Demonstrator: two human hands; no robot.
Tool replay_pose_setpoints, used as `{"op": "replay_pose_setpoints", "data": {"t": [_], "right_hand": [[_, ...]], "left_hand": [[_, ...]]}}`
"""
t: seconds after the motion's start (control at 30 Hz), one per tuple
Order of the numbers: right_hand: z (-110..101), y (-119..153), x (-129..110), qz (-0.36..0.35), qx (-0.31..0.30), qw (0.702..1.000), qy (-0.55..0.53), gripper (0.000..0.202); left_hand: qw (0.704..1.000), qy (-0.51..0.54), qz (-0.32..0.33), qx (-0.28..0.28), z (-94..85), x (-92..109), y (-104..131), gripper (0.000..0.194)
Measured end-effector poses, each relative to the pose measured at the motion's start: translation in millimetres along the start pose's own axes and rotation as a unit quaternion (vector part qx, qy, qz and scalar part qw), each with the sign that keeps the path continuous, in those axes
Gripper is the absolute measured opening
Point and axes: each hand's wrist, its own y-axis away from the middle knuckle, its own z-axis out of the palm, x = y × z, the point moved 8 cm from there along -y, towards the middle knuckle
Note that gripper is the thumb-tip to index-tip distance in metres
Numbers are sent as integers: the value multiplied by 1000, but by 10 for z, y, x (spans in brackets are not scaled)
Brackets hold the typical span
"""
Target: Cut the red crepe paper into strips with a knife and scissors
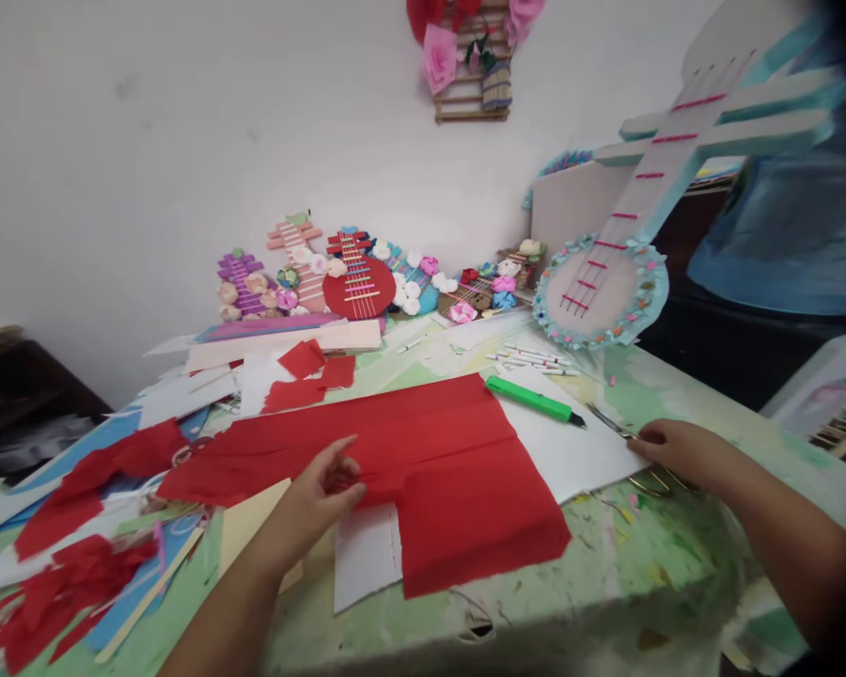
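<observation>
A large sheet of red crepe paper [458, 451] lies across the middle of the table, over white sheets [571, 451]. Above its left part is my left hand [335, 480], fingers curled and apart, with nothing seen between them. At the right, my right hand [666, 442] has its fingers closed on metal scissors [610, 420], whose blades point up and left and whose handles lie partly under the hand. A green marker [532, 399] with a dark tip rests at the red paper's upper right edge.
Red scraps [77, 583] and coloured strips cover the left of the table [522, 621]. Smaller red pieces [303, 376] lie behind the sheet, near white sticks [528, 357]. Decorated instrument models [359, 287] line the wall; a large one [599, 282] leans at the right.
</observation>
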Motion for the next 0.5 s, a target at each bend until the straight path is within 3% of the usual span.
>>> {"op": "replay_pose_setpoints", "data": {"t": [0.1, 0.2, 0.5], "right_hand": [[1, 24, 63, 13, -21, 1000, 18, 15], [22, 81, 98, 19, -48, 998, 30, 16], [151, -85, 172, 8, -88, 995, 41, 20]], "left_hand": [[995, -85, 33, -37, 120, 78, 92, 57], [979, -182, 66, -64, 236, 152, 224, 38], [919, -365, 128, -80, 441, 265, 466, 16]]}}
